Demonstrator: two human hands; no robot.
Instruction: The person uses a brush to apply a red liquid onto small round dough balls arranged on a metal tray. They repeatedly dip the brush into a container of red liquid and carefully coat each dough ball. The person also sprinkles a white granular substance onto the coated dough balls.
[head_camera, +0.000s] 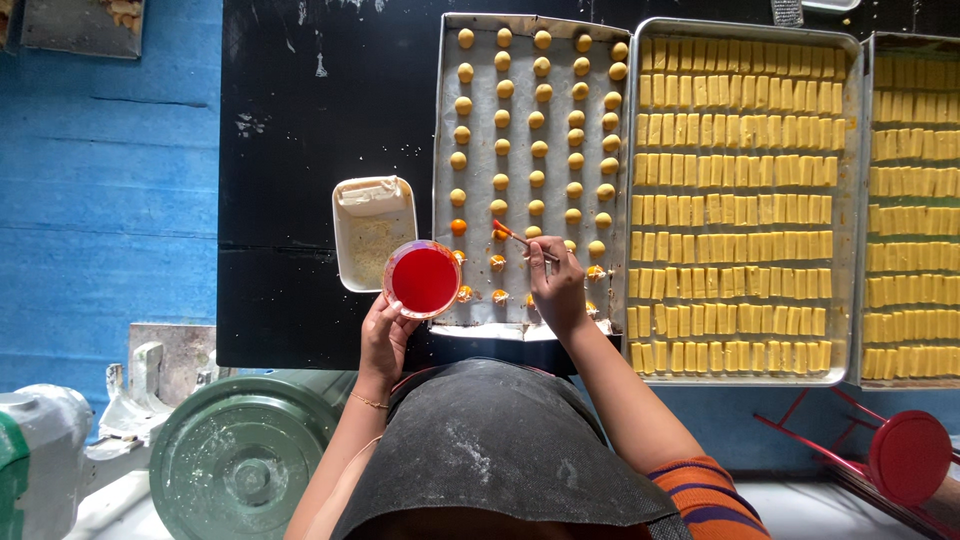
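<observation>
Red liquid fills the small round bowl (424, 279) that your left hand (385, 338) holds from below, fingers curled up around its rim, at lower centre of the frame. Your right hand (557, 288) pinches a thin brush (522, 240) between closed fingertips; the brush tip rests over the lower rows of the left baking tray (444, 110). This tray carries round dough balls (540, 122) on paper; those in the bottom rows near the brush are orange-glazed, the upper rows pale yellow. A white rectangular container (372, 232) sits just left of the tray, beside the bowl. Two trays of yellow dough sticks (738, 205) lie to the right on the black table (320, 150).
</observation>
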